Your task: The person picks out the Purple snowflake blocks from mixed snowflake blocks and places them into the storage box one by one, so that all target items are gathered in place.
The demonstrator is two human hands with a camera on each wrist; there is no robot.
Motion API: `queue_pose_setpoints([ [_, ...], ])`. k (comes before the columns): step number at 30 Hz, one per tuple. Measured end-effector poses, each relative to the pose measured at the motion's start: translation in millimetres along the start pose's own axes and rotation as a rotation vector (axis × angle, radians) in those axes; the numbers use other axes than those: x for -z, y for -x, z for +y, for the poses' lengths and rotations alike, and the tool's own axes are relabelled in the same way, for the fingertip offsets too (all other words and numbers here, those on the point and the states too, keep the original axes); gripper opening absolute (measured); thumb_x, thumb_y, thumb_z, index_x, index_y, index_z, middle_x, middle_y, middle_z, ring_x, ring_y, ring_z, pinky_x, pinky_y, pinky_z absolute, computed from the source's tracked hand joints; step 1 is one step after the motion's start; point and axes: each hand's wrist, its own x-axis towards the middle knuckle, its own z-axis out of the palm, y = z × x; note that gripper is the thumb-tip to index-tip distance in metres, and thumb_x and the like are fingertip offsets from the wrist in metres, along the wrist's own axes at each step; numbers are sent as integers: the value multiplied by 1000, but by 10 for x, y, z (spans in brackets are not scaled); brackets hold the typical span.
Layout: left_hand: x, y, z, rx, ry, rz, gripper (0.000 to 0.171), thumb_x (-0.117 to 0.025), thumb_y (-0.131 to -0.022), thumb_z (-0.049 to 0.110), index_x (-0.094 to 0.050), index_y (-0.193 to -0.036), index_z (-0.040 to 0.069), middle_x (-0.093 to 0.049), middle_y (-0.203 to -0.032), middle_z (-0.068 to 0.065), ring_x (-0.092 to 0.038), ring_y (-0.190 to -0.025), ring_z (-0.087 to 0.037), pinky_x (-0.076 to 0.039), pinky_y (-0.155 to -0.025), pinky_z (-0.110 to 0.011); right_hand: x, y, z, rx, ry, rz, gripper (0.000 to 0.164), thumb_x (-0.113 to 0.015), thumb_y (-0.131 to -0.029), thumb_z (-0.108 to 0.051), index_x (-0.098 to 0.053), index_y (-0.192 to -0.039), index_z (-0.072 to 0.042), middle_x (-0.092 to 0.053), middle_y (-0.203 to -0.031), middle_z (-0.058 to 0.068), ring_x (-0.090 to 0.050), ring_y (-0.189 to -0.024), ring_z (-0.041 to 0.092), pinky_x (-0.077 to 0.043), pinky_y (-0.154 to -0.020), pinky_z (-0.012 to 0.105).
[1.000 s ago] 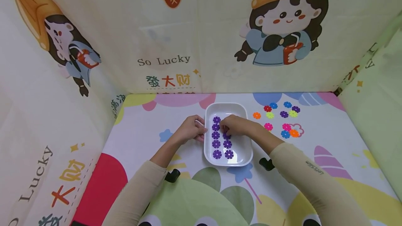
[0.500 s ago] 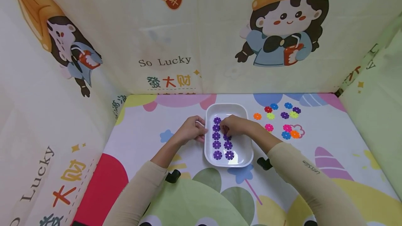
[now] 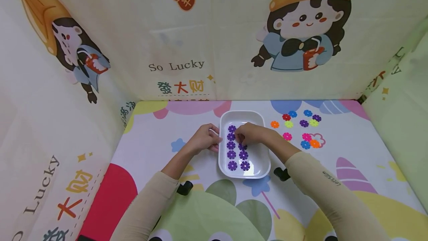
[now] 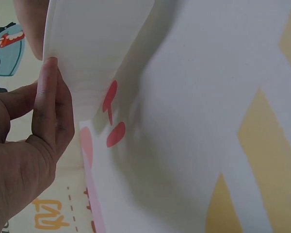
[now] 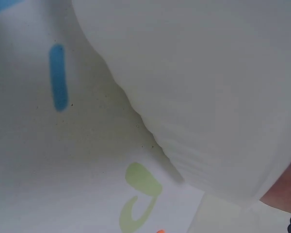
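Note:
A white tray (image 3: 260,159) stands on the table, with purple snowflake discs (image 3: 231,154) laid in two columns inside it. My left hand (image 3: 204,138) grips the tray's left rim; in the left wrist view its fingers meet the pale tray wall (image 4: 87,53). Inside the tray, my right hand (image 3: 250,134) reaches down with bent fingers at the upper end of the right column. Its fingertips are close to a partly covered purple disc (image 3: 243,147). Whatever lies under or between those fingers is hidden. The tray's outer wall (image 5: 199,97) fills much of the right wrist view.
To the right of the tray lie loose discs in several colours, among them an orange disc (image 3: 275,124), a red disc (image 3: 286,117) and a pink disc (image 3: 287,136). A cartoon-printed cloth (image 3: 234,84) rises behind the table. The tabletop (image 3: 150,137) carries coloured prints.
Both hands and the tray keep nearly the same places. The whole head view has shifted slightly, and the right forearm has turned a little.

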Motion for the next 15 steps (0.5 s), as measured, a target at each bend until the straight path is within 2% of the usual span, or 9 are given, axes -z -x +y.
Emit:
queue_pose_setpoints([
  [7,-2,-15,-18,-4,8,-2,29,-67,-98,0,-53,-123,-3,-70,-95,-20,-70,-60,-16,-69,-66,-41,9,36,0,-12,-18,17,10,-76,-92,-4,-71,-96,-12,-69,-92,2,-63,-85,17,-66,-87,31],
  [15,-4,-19,-23,1,-8,4,29,-67,-98,1,-54,-123,-2,-70,-96,-21,-70,-60,-17,-69,-66,-41,127,217,-10,25,-50,106,9,-77,-92,-8,-70,-97,-12,-67,-89,1,-61,-85,18,-65,-84,29],
])
